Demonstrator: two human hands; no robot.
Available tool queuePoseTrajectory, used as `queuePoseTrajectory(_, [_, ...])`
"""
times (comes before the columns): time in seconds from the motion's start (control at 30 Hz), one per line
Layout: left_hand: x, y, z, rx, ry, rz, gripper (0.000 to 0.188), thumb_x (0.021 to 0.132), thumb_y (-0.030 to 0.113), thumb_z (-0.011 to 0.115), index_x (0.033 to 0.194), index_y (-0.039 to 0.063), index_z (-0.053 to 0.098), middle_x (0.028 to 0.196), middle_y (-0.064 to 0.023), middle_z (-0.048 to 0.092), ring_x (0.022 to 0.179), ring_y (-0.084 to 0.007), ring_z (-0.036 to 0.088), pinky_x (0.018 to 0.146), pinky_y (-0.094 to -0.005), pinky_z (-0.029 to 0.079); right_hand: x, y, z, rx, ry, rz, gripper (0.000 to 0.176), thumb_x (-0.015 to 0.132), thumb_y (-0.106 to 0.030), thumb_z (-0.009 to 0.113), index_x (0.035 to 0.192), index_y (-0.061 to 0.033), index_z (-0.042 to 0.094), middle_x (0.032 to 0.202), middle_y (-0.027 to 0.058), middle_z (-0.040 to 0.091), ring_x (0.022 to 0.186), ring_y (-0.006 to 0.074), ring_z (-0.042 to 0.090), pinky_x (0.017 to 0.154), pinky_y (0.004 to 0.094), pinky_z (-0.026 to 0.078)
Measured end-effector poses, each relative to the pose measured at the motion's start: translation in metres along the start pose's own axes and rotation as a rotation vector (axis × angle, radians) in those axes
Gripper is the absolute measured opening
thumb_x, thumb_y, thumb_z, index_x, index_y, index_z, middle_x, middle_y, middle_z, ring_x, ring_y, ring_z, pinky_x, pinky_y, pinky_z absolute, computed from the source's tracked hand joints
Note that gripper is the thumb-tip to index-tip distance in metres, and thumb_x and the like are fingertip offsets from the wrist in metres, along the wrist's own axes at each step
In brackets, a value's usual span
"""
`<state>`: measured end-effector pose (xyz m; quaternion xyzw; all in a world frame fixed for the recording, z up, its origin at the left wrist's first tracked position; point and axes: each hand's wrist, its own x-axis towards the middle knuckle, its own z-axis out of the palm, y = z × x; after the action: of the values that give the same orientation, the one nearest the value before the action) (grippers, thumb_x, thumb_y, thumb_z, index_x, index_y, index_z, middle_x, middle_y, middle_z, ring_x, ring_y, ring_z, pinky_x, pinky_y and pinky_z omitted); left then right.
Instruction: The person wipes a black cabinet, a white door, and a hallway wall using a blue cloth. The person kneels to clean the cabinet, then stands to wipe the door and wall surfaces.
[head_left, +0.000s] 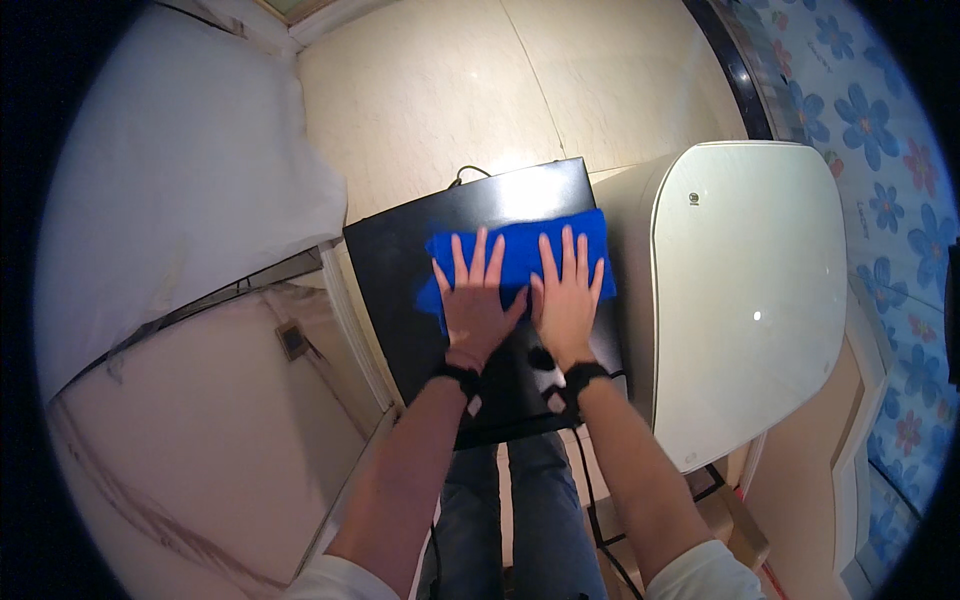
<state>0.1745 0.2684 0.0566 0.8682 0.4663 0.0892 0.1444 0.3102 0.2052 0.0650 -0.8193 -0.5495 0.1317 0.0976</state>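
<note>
A blue cloth (517, 247) lies folded across a glossy black flat-topped box (390, 285), towards its right side. On the cloth's left part rests my left hand (477, 304), palm down with fingers spread. My right hand (566, 300) lies flat beside it on the right part, fingers also apart. The two thumbs are close to each other. Both hands press on the cloth without gripping it, and they hide some of it. Each wrist wears a black band. Below the hands, the box's surface reflects light and dark shapes.
Close on the right stands a white rounded appliance (750, 300). White sheeting (202, 135) covers something at the left, above a pale panel (225, 427). A black cable (589, 480) hangs at the box's near right corner. Floral blue sheeting (892, 225) is at the far right.
</note>
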Motion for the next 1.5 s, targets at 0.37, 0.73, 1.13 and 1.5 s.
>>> queuePoseTrajectory(0.37, [-0.098, -0.002, -0.017, -0.015, -0.289, -0.054, 0.072, 0.090, 0.053, 0.056, 0.151, 0.016, 0.042, 0.165, -0.0108, 0.021, 0.148, -0.0457, 0.019, 0.114, -0.0711, 0.012, -0.089, -0.015, 0.000, 0.012, -0.236, -0.073, 0.059, 0.096, -0.029, 0.056, 0.152, -0.0229, 0.041, 0.163, 0.0135, 0.024, 0.151, 0.0371, 0.019, 0.119, 0.0617, 0.012])
queuePoseTrajectory(0.73, [0.034, -0.041, -0.018, -0.010, 0.133, -0.076, 0.078, 0.084, 0.045, 0.068, 0.148, 0.009, 0.044, 0.160, -0.0136, 0.032, 0.146, -0.0444, 0.026, 0.114, -0.0686, 0.018, 0.049, -0.036, 0.012, -0.033, 0.065, -0.123, 0.056, 0.098, -0.030, 0.053, 0.152, -0.0232, 0.041, 0.162, 0.0108, 0.028, 0.150, 0.0337, 0.023, 0.120, 0.0580, 0.014])
queuePoseTrajectory(1.13, [-0.018, -0.064, -0.037, -0.124, -0.033, -0.115, 0.078, 0.081, 0.044, 0.070, 0.148, 0.014, 0.046, 0.161, -0.0095, 0.032, 0.149, -0.0411, 0.021, 0.115, -0.0685, 0.017, 0.005, -0.062, 0.012, -0.060, -0.065, -0.231, 0.055, 0.099, -0.027, 0.050, 0.153, -0.0217, 0.040, 0.163, 0.0121, 0.026, 0.151, 0.0353, 0.020, 0.119, 0.0601, 0.012])
queuePoseTrajectory(1.5, [-0.037, -0.079, -0.037, -0.089, 0.045, -0.286, 0.074, 0.088, 0.044, 0.062, 0.151, 0.010, 0.041, 0.162, -0.0139, 0.026, 0.147, -0.0444, 0.022, 0.115, -0.0673, 0.013, 0.003, -0.091, 0.023, -0.067, -0.070, -0.345, 0.052, 0.098, -0.023, 0.051, 0.150, -0.0235, 0.045, 0.162, 0.0110, 0.029, 0.149, 0.0361, 0.024, 0.119, 0.0569, 0.017])
